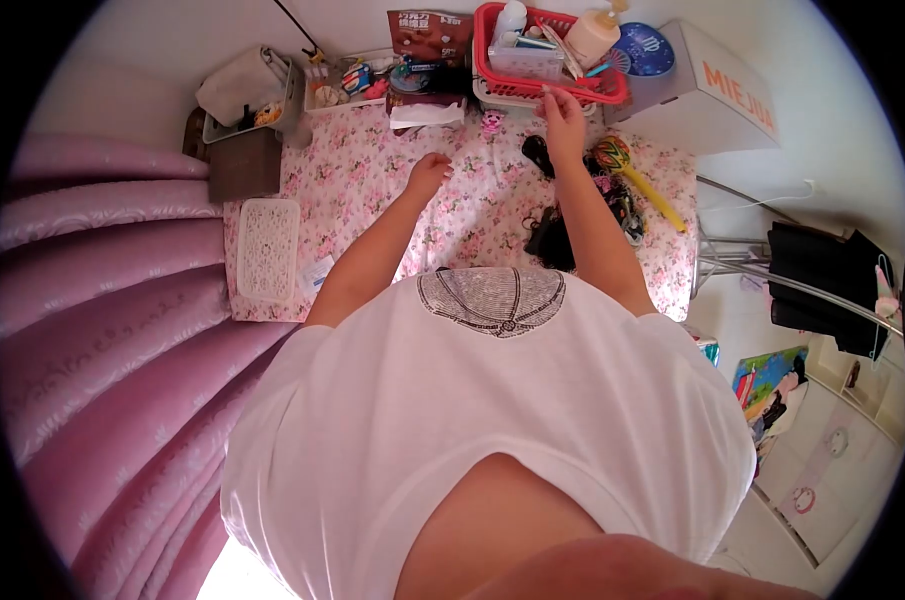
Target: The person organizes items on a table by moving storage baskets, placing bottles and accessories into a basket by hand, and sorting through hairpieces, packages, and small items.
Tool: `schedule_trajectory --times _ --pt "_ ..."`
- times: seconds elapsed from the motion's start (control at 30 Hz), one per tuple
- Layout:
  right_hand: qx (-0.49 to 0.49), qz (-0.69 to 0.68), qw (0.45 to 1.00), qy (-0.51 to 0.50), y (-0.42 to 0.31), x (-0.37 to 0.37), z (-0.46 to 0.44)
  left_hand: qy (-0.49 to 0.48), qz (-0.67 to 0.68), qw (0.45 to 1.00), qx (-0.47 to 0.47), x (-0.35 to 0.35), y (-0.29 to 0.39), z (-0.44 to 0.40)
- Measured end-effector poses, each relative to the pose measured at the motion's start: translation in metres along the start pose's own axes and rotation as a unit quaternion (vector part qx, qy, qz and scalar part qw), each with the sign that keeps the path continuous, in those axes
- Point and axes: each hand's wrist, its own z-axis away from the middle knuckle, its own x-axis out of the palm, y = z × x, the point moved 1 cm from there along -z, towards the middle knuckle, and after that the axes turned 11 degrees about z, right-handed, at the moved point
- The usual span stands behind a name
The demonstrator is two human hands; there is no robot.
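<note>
My right hand is raised at the near edge of the red basket, its fingers bent at the rim; whether they hold anything is too small to tell. The basket has bottles, a clear box and pens in it. My left hand hovers over the flowered tablecloth, fingers loosely curled and apart, with nothing visible in them. Nearest to it are a white tissue pack and a small pink figure. Black tangled items lie beneath and beside my right forearm.
A yellow stick and a large white box are at the right. At the left are a white lattice tray, a brown box and a grey bin. Pink curtains hang beside the table.
</note>
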Motion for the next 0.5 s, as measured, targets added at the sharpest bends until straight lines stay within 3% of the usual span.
schedule_trajectory --times 0.3,0.4,0.5 --pt "0.023 0.133 0.988 0.069 -0.008 -0.015 -0.021 0.002 -0.025 1.000 0.011 -0.002 0.000 0.015" --pt "0.041 -0.067 0.993 0.085 -0.004 -0.019 -0.027 0.001 -0.022 1.000 0.019 -0.009 -0.006 0.022" --pt "0.038 -0.067 0.995 0.061 0.010 -0.025 -0.033 0.012 -0.021 1.000 -0.004 -0.012 -0.014 0.036"
